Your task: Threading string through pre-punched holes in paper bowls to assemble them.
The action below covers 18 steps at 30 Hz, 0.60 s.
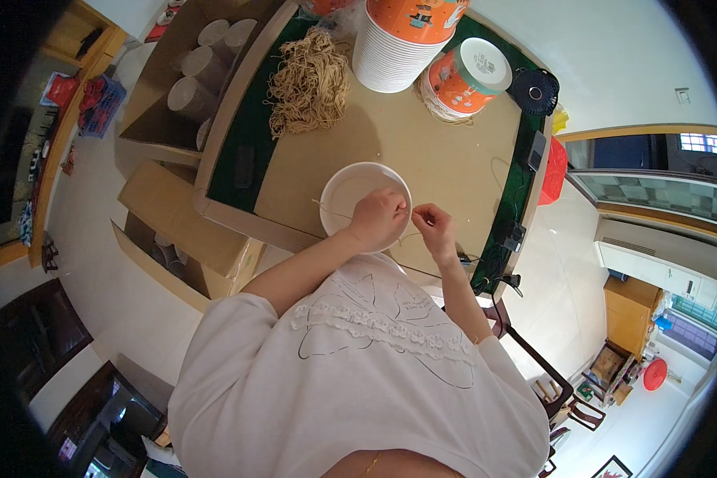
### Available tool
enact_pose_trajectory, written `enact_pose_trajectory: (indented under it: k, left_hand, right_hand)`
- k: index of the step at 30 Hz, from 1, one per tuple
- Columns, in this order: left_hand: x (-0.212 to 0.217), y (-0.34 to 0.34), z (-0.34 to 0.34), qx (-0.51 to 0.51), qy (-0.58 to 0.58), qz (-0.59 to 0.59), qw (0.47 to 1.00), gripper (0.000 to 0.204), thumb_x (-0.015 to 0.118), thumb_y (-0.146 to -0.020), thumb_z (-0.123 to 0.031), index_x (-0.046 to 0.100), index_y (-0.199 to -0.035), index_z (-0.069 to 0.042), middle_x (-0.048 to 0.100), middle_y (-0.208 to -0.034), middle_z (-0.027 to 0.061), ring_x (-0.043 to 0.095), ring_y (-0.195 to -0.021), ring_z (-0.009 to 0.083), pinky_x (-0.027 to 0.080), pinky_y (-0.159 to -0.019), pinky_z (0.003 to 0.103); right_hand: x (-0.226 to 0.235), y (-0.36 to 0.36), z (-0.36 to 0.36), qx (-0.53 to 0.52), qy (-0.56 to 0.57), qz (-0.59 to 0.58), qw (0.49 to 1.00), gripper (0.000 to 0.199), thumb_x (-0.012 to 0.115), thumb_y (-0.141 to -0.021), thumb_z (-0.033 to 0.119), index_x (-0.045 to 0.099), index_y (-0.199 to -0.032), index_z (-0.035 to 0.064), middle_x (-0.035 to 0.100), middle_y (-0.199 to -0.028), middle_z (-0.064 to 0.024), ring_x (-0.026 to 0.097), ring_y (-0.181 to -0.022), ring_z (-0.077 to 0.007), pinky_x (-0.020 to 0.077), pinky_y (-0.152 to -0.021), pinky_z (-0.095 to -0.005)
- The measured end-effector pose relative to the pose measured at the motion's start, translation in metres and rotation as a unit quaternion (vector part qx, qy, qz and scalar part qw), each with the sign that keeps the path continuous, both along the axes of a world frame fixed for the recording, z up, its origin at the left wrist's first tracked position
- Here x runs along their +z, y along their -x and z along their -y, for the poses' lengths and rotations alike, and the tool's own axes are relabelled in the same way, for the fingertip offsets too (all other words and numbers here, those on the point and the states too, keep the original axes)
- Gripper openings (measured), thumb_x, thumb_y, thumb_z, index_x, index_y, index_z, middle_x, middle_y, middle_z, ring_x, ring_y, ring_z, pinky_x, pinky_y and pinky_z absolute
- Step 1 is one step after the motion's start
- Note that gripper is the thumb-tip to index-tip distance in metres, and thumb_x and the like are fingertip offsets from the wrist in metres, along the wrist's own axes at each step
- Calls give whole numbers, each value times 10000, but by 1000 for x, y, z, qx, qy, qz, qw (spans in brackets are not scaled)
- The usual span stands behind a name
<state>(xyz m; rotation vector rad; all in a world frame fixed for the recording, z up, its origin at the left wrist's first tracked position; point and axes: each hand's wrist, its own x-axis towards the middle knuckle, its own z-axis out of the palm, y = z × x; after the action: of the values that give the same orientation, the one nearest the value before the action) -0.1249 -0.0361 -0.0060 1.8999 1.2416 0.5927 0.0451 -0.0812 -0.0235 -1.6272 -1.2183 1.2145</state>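
The left hand (pixel 378 217) rests its grip on the rim of a round white paper bucket (pixel 344 193), pinching thin tan string (pixel 332 210). The right hand (pixel 433 226) grip pinches the same string beside it. The bucket sits on the flat cardboard-covered desk (pixel 422 151), well apart from a tangled fibrous cord pile (pixel 311 80).

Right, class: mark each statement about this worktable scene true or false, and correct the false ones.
1. Both hands are at the white bucket. True: the left hand rests on its rim and the right hand is just beside it.
2. The pile of tan cords lies inside the bucket. False: it lies on the table, farther from the person.
3. A stack of white buckets stands at the table's far side. True.
4. The black fan sits on the floor. False: it is at the table's far right corner.
5. The open box on the left is empty. False: it holds several rolls.
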Motion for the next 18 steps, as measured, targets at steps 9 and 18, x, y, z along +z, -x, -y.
enact_pose_trajectory:
  k: [9,18]
  left_hand:
    - [10,-2,2,8,-43,-4,999,114,603,-750,-187,603,-727,-75,564,-770,100,571,-783,288,468,-659,402]
    - [7,-3,1,-4,-63,-28,998,132,584,-761,-183,597,-701,-67,568,-766,103,570,-779,291,473,-646,408]
  right_hand:
    - [0,1,0,10,16,15,1000,98,626,-823,69,635,-878,-12,610,-707,-10,515,-631,-55,441,-587,-206]
    - [4,1,1,-3,73,-65,995,88,596,-848,50,632,-903,-9,632,-761,-24,559,-677,-71,444,-612,-199]
